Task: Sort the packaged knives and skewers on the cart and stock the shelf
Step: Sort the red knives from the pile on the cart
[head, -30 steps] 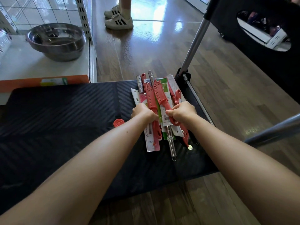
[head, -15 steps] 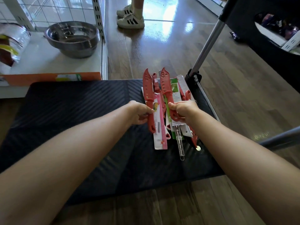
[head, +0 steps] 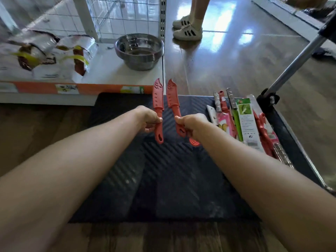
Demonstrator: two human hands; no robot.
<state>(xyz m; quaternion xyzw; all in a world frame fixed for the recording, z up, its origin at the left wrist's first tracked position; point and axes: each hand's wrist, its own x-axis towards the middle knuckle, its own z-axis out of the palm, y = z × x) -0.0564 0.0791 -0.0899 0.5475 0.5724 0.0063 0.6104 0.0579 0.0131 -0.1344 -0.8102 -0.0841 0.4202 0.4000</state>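
Over the black cart point(head: 163, 179) my left hand point(head: 149, 118) curls round one red sheathed knife point(head: 158, 99) and my right hand point(head: 190, 122) round a second red knife point(head: 173, 100), handles half hidden, while my right forearm covers part of the packaged pile point(head: 247, 120) at the cart's right.

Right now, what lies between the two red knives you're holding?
Nothing. In the head view the left knife and the right knife are held apart with a bare gap; the cart's black mat shows behind it.
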